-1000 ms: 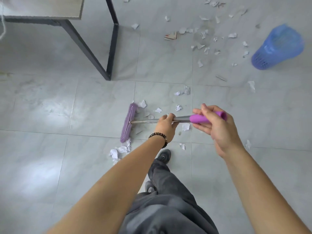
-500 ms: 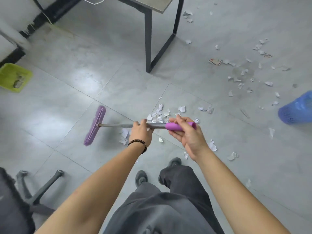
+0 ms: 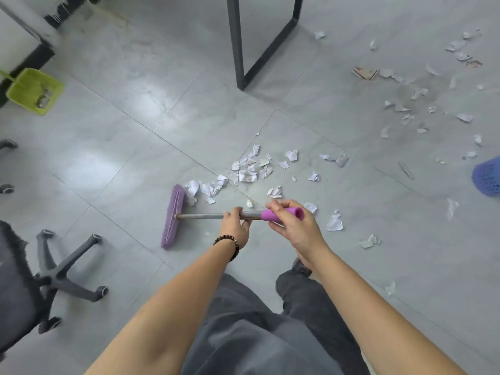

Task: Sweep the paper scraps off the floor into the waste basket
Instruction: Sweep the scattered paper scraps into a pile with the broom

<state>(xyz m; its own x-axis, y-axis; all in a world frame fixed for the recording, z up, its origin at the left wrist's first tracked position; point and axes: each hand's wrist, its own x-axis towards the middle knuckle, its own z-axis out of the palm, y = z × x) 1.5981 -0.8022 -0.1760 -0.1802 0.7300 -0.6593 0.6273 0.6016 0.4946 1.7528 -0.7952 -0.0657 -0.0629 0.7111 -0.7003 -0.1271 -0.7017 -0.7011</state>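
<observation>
Both hands [image 3: 235,226] clasp the broom [image 3: 173,216] beside paper scraps [image 3: 244,171]

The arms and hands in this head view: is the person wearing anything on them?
Both forearms are bare, with no sleeves in view. The left hand has a bracelet of dark round beads at the wrist. The right hand shows no gloves, rings or watch.

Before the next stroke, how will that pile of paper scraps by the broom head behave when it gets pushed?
The paper scraps look crumpled and thin, so they are probably very light and may scatter or flutter rather than slide together. The floor is glossy tile, so they should move with little drag. Small bits could slip past the ends of the broom head, which looks narrow next to the spread.
</observation>
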